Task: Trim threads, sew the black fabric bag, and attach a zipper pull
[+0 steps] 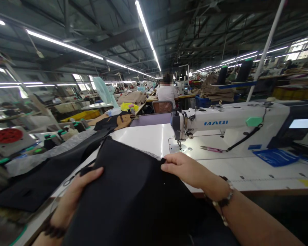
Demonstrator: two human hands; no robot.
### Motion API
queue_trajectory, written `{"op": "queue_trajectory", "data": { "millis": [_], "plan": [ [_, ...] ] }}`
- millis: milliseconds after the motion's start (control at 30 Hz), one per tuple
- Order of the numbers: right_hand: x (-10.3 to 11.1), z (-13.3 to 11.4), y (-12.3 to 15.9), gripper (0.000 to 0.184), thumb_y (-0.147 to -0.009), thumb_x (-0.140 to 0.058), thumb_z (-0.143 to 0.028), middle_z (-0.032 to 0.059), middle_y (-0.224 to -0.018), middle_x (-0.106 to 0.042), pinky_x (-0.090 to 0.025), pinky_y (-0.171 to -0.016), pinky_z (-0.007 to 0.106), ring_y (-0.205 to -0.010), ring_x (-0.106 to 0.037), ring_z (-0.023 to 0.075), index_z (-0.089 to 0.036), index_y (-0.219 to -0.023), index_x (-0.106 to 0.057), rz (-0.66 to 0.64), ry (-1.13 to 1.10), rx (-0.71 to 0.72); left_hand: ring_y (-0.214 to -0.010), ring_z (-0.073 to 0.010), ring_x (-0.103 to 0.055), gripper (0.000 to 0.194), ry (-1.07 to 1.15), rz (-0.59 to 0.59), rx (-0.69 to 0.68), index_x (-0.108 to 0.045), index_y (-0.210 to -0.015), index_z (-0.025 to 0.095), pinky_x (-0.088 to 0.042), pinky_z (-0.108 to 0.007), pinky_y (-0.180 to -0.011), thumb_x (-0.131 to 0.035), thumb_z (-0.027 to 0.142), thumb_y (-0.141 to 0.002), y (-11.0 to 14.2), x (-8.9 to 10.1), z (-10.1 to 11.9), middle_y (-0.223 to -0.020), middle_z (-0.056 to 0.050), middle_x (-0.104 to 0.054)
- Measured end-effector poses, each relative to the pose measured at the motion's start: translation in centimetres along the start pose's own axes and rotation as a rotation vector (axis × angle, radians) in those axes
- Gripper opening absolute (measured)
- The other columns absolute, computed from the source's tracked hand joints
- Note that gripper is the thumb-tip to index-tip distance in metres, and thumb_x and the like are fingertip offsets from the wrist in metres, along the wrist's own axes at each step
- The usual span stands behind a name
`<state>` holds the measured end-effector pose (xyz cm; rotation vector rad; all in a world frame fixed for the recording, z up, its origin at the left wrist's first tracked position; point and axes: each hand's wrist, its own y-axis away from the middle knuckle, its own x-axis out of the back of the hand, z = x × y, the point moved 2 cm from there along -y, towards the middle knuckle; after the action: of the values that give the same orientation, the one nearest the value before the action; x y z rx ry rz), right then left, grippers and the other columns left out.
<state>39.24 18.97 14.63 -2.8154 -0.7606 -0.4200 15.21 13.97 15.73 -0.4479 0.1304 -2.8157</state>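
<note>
A large piece of black fabric [130, 194] lies across my lap and the front edge of the white sewing table [149, 136]. My left hand [75, 191] grips its left edge, fingers curled over the cloth. My right hand [184, 167] pinches its upper right edge, a beaded bracelet on the wrist. A white sewing machine [228, 121] stands behind my right hand, its needle area [180, 143] a short way beyond my fingers.
Pink-handled snips [212, 149] lie on the machine bed. More black fabric [41, 177] is piled on the left. Dark thread cones [242, 70] stand at the back right. A person in white [166, 92] sits at a far table.
</note>
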Motion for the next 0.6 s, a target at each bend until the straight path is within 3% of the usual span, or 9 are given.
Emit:
{"op": "queue_trajectory", "data": {
  "millis": [33, 100, 167, 267, 433, 600],
  "plan": [
    [-0.6, 1.2, -0.4, 0.016, -0.08, -0.052, -0.029, -0.0008, -0.069, -0.056, -0.039, -0.063, 0.025, -0.066, -0.051, 0.0136, -0.016, -0.076, -0.061, -0.021, -0.042, -0.07, -0.062, -0.0222, -0.066, 0.023, 0.108, 0.056, 0.103, -0.062, -0.09, 0.018, -0.056, -0.031, -0.054, -0.058, 0.032, -0.073, -0.5, 1.0, 0.3, -0.076, -0.006, -0.07],
    [-1.8, 3.1, -0.9, 0.013, -0.078, -0.053, -0.027, -0.0002, -0.074, -0.059, -0.04, -0.066, 0.025, -0.072, -0.054, 0.0145, -0.016, -0.081, -0.06, -0.096, -0.165, -0.128, -0.06, -0.0202, -0.066, 0.039, 0.241, 0.09, 0.223, -0.059, -0.102, 0.022, -0.056, -0.027, -0.051, -0.066, 0.02, -0.064, -1.4, 2.6, 0.7, -0.08, -0.003, -0.07],
    [-2.8, 4.4, -1.0, 0.015, -0.074, -0.056, -0.025, 0.0012, -0.081, -0.062, -0.042, -0.068, 0.026, -0.076, -0.056, 0.0162, -0.016, -0.086, -0.06, -0.209, -0.293, -0.146, -0.057, -0.0193, -0.065, 0.051, 0.265, 0.078, 0.269, -0.057, -0.109, 0.023, -0.055, -0.025, -0.047, -0.068, 0.015, -0.059, -2.3, 3.8, 0.6, -0.082, -0.003, -0.07],
    [-3.5, 5.7, -0.6, 0.018, -0.071, -0.058, -0.024, 0.0024, -0.077, -0.064, -0.043, -0.065, 0.027, -0.073, -0.059, 0.0182, -0.014, -0.085, -0.062, -0.353, -0.367, -0.217, -0.058, -0.0192, -0.065, 0.055, 0.252, 0.058, 0.29, -0.056, -0.111, 0.021, -0.055, -0.025, -0.049, -0.071, 0.017, -0.059, -3.5, 5.2, -1.3, -0.084, -0.005, -0.069],
    [-3.6, 7.3, -0.6, 0.012, -0.072, -0.057, -0.025, -0.0001, -0.067, -0.062, -0.038, -0.055, 0.022, -0.06, -0.055, 0.0136, -0.014, -0.076, -0.062, -0.321, -0.149, -0.258, -0.068, -0.0174, -0.066, 0.053, 0.169, 0.08, 0.223, -0.057, -0.109, 0.022, -0.056, -0.023, -0.061, -0.075, 0.022, -0.058, -4.9, 7.0, -6.0, -0.088, -0.003, -0.069],
    [-3.9, 8.2, -0.8, 0.017, -0.073, -0.057, -0.03, 0.001, -0.068, -0.063, -0.041, -0.062, 0.026, -0.066, -0.057, 0.0163, -0.015, -0.078, -0.063, -0.308, -0.134, -0.286, -0.071, -0.0157, -0.065, 0.05, 0.154, 0.067, 0.24, -0.059, -0.106, 0.022, -0.055, -0.021, -0.064, -0.076, 0.024, -0.058, -5.1, 7.4, -8.5, -0.09, -0.002, -0.069]
  ]
}}
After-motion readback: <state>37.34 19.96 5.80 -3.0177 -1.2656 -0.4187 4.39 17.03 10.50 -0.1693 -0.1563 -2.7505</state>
